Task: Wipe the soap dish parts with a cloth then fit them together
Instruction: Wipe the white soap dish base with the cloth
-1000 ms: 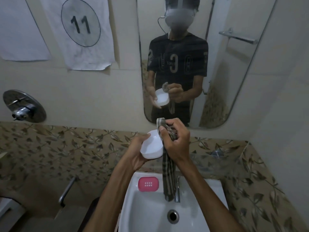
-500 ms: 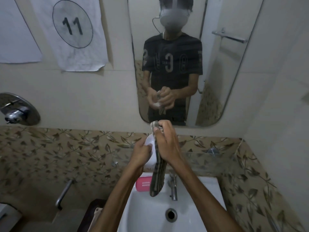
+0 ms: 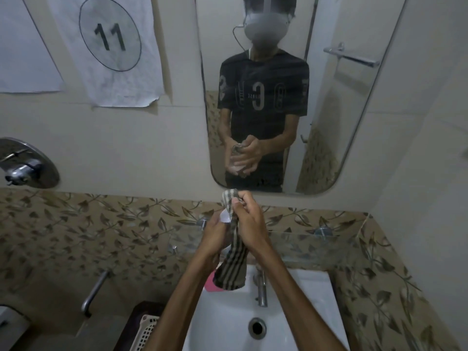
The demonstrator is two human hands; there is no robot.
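My left hand [image 3: 215, 234] grips the white soap dish tray [image 3: 225, 216] above the sink; only a small white edge of it shows between my hands. My right hand [image 3: 250, 224] is closed on a striped grey cloth [image 3: 231, 267] and presses it against the tray. The cloth's loose end hangs down over the basin. The pink perforated soap dish insert [image 3: 210, 283] lies on the sink's back ledge, mostly hidden behind my left forearm and the cloth.
A white sink [image 3: 228, 325] with a drain [image 3: 257, 328] and a chrome tap [image 3: 262, 290] lies below my hands. A glass shelf [image 3: 316, 239] runs along the wall. A mirror [image 3: 278, 97] hangs above. A white basket [image 3: 147, 333] sits at lower left.
The white tray was open to view a second ago; my hands have closed together around it with the cloth. The pink insert is now mostly covered by my forearm.
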